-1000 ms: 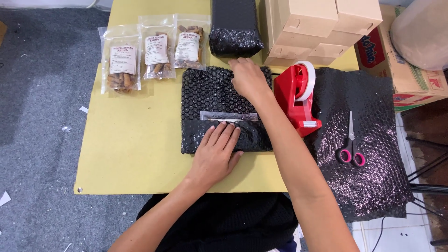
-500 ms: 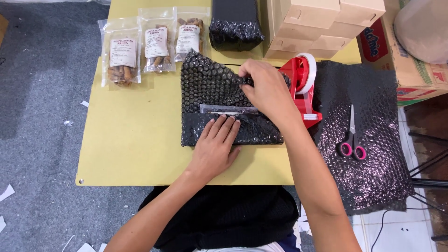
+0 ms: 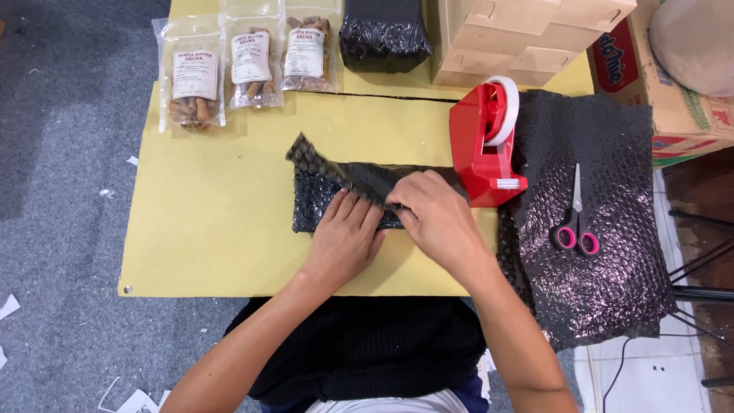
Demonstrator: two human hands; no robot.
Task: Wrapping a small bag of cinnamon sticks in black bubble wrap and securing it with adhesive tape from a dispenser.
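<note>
Folding black bubble-wrap bundle (image 3: 344, 187), corner upturned

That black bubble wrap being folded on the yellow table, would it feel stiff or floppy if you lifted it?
Probably floppy: the black bubble wrap sheet bends over under the right hand, and its free corner sticks up crumpled. Likely light too, being thin air-filled plastic. It may spring open if released, since the left hand presses flat on the fold.

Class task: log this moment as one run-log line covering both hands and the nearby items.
left hand: flat on black bubble-wrap parcel | right hand: folding its flap down | beside: red tape dispenser, pink-handled scissors
</note>
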